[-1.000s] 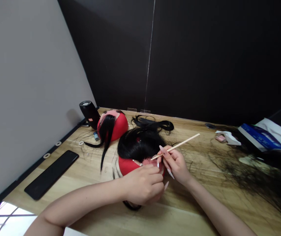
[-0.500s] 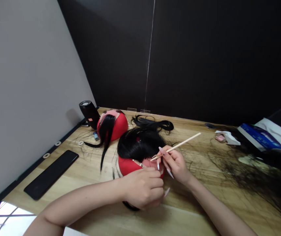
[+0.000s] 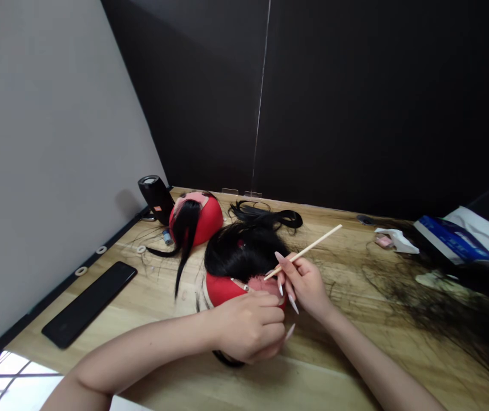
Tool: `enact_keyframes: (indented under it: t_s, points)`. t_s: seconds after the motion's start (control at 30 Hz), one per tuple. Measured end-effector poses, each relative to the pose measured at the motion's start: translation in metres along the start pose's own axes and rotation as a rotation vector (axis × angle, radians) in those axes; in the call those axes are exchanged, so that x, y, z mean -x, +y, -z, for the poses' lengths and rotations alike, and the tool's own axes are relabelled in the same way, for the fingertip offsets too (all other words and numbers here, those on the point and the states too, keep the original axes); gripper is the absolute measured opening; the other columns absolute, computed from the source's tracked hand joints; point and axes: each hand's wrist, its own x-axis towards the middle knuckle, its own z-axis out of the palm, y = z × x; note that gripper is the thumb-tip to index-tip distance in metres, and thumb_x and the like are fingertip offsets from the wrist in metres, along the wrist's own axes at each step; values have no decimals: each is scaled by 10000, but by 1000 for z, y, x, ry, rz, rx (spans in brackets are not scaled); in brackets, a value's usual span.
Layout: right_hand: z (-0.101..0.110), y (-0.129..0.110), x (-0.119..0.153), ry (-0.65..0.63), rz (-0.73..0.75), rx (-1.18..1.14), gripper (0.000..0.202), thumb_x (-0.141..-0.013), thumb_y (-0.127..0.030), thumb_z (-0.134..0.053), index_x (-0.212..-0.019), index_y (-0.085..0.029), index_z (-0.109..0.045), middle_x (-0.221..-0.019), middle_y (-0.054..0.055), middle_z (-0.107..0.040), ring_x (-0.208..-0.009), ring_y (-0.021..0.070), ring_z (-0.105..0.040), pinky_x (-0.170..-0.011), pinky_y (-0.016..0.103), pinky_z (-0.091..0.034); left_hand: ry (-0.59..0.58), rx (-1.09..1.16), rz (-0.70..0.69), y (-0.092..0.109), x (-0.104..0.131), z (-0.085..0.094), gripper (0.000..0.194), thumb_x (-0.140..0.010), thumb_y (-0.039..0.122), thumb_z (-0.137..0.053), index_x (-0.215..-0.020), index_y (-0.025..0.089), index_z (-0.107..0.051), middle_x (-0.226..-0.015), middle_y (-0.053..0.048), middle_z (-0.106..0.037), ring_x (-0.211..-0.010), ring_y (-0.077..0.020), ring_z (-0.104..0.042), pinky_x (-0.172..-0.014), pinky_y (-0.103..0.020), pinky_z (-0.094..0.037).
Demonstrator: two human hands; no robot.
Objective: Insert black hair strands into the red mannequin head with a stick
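Observation:
A red dome-shaped form (image 3: 222, 290) lies on the wooden table, with black hair (image 3: 244, 251) spread over its far side and a pink patch (image 3: 263, 283) on its near side. Between its thumb and fingers my right hand (image 3: 304, 285) grips a thin pale stick (image 3: 316, 242), whose lower tip is at the pink patch by the hair's edge. My left hand (image 3: 250, 326) is closed at the near side of the form. Its fingertips are curled out of sight, and whatever they pinch is hidden.
A second red form (image 3: 207, 222) with black hair stands behind, beside a black cylindrical speaker (image 3: 155, 197). A black phone (image 3: 90, 302) lies at the left. Loose dark hair (image 3: 436, 302), white tissue (image 3: 402, 241) and a blue packet (image 3: 453, 238) lie at the right. A dark wall rises behind.
The stick's upper end has swung slightly left and up, and my right hand's fingers have shifted a little. My left hand has barely moved.

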Motion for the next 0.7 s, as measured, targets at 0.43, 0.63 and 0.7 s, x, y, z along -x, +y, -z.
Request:
enact_keyframes:
  t_s: [0.43,0.63,0.7]
  points:
    - [3,-6,3,-103,127,59,348,-902,-465,-624,-791,-135,-598,-629,19,-632,-406,49,-488,-410,158,-413,-8,-5,-6,1,3,-2,266,-883,160,-490,-620,161,-526,-636,-29,-510,-624,-160,-404,-599,-297,-389]
    - [4,-9,3,-136,136,76,343,-910,-464,-609,-803,-138,-621,-643,22,-641,-418,57,-486,-422,174,-422,-25,-4,-10,2,3,-2,278,-902,172,-479,-626,170,-513,-630,-28,-504,-615,-160,-393,-590,-300,-383]
    - [5,-9,3,-142,133,82,343,-918,-466,-598,-807,-142,-625,-586,7,-608,-420,66,-482,-432,182,-422,-26,0,-12,3,3,-2,283,-905,170,-477,-624,171,-511,-627,-27,-500,-612,-161,-389,-586,-300,-381]
